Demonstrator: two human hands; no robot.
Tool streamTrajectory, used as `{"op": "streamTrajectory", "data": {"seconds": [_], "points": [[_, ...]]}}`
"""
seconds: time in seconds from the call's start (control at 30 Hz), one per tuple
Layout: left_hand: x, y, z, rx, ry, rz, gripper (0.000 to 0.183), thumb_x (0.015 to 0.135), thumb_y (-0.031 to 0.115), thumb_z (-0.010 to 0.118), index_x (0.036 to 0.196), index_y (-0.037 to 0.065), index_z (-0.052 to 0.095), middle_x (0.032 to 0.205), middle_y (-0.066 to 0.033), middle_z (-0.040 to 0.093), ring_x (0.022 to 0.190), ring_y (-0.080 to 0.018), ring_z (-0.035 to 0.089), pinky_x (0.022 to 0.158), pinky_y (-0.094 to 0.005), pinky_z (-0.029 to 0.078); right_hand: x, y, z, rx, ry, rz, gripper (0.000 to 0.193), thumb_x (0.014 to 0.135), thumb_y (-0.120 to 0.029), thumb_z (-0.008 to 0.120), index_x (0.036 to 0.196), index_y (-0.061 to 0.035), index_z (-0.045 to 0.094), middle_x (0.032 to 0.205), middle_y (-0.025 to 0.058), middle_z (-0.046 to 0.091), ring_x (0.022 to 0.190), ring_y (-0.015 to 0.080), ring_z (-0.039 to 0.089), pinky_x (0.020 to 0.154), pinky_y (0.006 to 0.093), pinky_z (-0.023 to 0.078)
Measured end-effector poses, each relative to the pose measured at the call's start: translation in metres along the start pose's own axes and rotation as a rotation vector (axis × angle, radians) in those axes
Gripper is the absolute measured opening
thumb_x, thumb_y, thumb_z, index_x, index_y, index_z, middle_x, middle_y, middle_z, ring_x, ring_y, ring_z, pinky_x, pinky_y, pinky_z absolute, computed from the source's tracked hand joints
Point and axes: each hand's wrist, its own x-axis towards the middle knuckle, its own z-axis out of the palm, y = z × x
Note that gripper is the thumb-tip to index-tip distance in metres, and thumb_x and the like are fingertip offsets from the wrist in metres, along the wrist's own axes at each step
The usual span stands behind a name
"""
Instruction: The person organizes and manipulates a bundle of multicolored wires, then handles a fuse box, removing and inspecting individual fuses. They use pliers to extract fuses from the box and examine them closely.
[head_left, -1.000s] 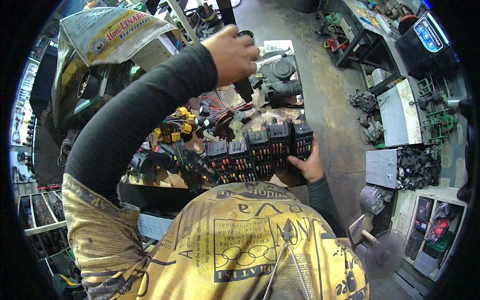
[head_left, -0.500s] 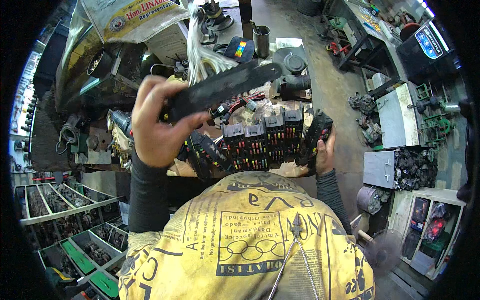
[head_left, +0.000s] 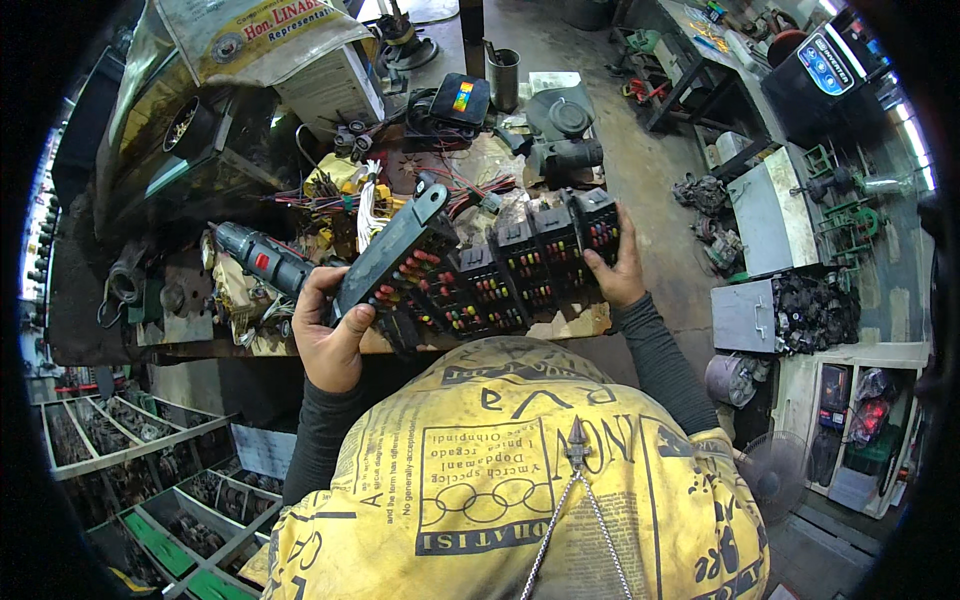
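A black fuse box (head_left: 515, 262), made of several modules side by side and dotted with small coloured fuses, lies at the bench's near edge. At its left end is a long dark-grey fuse module (head_left: 395, 245), tilted, with a holed tab at its far tip. My left hand (head_left: 335, 340) is closed round the near end of that module, thumb on top. My right hand (head_left: 622, 265) grips the right-end module, fingers along its outer side and thumb at the near face. White wires (head_left: 372, 212) lie just behind the long module.
A cordless power tool (head_left: 262, 255) lies left of my left hand. Behind the fuse box are tangled red wires (head_left: 480, 190), a black case (head_left: 461, 99), a metal cup (head_left: 503, 80) and a round-topped part (head_left: 565, 115). Sorting bins (head_left: 140, 430) stand at lower left.
My left hand has come down with the long module, from above the bench to the fuse box's left end. The white wires have dropped. My right hand's end module now sits against the others.
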Motion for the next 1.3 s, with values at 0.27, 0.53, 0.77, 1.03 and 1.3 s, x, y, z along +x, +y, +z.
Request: {"op": "streamTrajectory", "data": {"seconds": [0.27, 0.53, 0.77, 1.03, 1.3], "points": [[0.0, 0.004, 0.014, 0.051, 0.009, 0.04, 0.039, 0.076, 0.019, 0.078, 0.102, 0.0, 0.058, 0.094, -0.0027, 0.054, 0.091, -0.0131, 0.052, 0.086, -0.0264, 0.04, 0.004, -0.004, -0.002, -0.097, -0.085, -0.035, 0.076, 0.089, -0.038, 0.058, 0.149, -0.0076, 0.021, 0.138, 0.0204, 0.041, 0.127, 0.033, 0.042, 0.107, 0.0386, 0.032], [-0.002, -0.002, 0.018, 0.058, -0.04, -0.009, 0.039, 0.075, 0.017, 0.078, 0.102, 0.0, 0.058, 0.095, -0.0034, 0.053, 0.09, -0.0136, 0.052, 0.086, -0.0266, 0.039, -0.028, 0.002, -0.006, 0.126, 0.198, 0.073, 0.072, 0.094, -0.047, 0.045, 0.143, 0.002, 0.027, 0.135, 0.0216, 0.042, 0.125, 0.0304, 0.043, 0.105, 0.0404, 0.033], [0.005, 0.017, 0.021, 0.33, -0.259, 0.359, 0.054, 0.062, 0.021, 0.087, 0.104, 0.001, 0.059, 0.094, -0.0092, 0.053, 0.09, -0.0214, 0.055, 0.08, -0.0305, 0.044, -0.04, -0.057, -0.016, 0.551, 0.388, 0.137, 0.06, 0.091, -0.042, 0.05, 0.134, -0.0025, 0.036, 0.118, 0.0167, 0.051, 0.106, 0.0234, 0.054, 0.088, 0.0364, 0.045], [0.013, 0.029, 0.052, 0.447, -0.941, 0.667, 0.055, 0.061, 0.021, 0.084, 0.11, 0.005, 0.063, 0.101, -0.0155, 0.059, 0.085, -0.0304, 0.063, 0.069, -0.0371, 0.054, -0.045, -0.141, -0.035, 0.739, -0.606, 0.351, 0.091, 0.078, -0.054, 0.069, 0.139, 0.003, 0.032, 0.117, 0.0157, 0.058, 0.109, 0.0219, 0.056, 0.095, 0.0339, 0.042], [-0.014, 0.014, 0.074, 0.427, -0.779, 0.686, 0.072, 0.067, 0.022, 0.081, 0.131, 0.013, 0.05, 0.123, -0.0206, 0.047, 0.104, -0.0365, 0.057, 0.085, -0.0396, 0.052, -0.106, -0.159, -0.007, 0.733, -0.204, 0.509, 0.072, 0.083, -0.022, 0.072, 0.137, 0.0025, 0.032, 0.13, 0.011, 0.048, 0.121, 0.0184, 0.045, 0.105, 0.0326, 0.034]]}}
